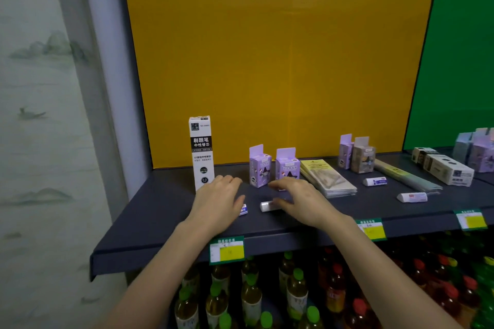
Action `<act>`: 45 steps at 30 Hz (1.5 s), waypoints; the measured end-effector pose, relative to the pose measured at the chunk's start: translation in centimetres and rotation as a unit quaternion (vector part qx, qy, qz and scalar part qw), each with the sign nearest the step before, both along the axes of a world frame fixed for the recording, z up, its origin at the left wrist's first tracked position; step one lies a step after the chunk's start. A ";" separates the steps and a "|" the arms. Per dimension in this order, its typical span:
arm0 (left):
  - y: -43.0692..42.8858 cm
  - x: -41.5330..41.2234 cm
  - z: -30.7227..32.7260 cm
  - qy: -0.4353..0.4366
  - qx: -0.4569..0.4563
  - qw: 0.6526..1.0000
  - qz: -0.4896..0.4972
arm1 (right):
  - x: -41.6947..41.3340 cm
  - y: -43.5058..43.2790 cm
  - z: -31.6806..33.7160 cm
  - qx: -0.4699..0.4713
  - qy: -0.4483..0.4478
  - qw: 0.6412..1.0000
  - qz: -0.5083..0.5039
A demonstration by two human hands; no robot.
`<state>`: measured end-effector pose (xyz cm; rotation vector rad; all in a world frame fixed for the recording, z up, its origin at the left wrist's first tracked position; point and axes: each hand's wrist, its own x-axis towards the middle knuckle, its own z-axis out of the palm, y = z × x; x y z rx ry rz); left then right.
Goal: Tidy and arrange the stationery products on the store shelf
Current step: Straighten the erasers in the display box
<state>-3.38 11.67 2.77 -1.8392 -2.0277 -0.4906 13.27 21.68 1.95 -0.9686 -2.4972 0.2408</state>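
Both hands hover low over the dark shelf (160, 211). My left hand (217, 201) is spread flat, just in front of a tall white refill box (201, 152), and it partly covers a small white eraser (243, 209). My right hand (299, 200) has its fingers apart over another white eraser (265, 206), touching or nearly touching it. Two purple boxes (259, 169) (286, 168) stand upright just behind the hands. Neither hand grips anything that I can see.
Flat clear packets (327, 177) lie right of my right hand. Further right are two more erasers (375, 181) (411, 197), two small upright boxes (357, 155), a long packet (406, 176) and white boxes (443, 167). Price tags (227, 250) hang on the shelf's front edge. Bottles (296, 294) fill the shelf below.
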 end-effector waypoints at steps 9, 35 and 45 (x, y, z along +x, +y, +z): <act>1.5 -2.3 -0.2 -0.089 -0.169 0.982 0.000 | 0.3 3.3 0.2 -0.007 -0.092 0.991 0.101; 11.0 7.9 3.2 -0.028 -0.103 0.929 -0.354 | 14.8 3.8 1.1 -0.037 0.003 0.999 -0.037; 18.3 28.6 3.6 0.002 -0.076 0.872 -0.483 | 36.2 4.8 1.1 0.003 0.023 0.979 -0.201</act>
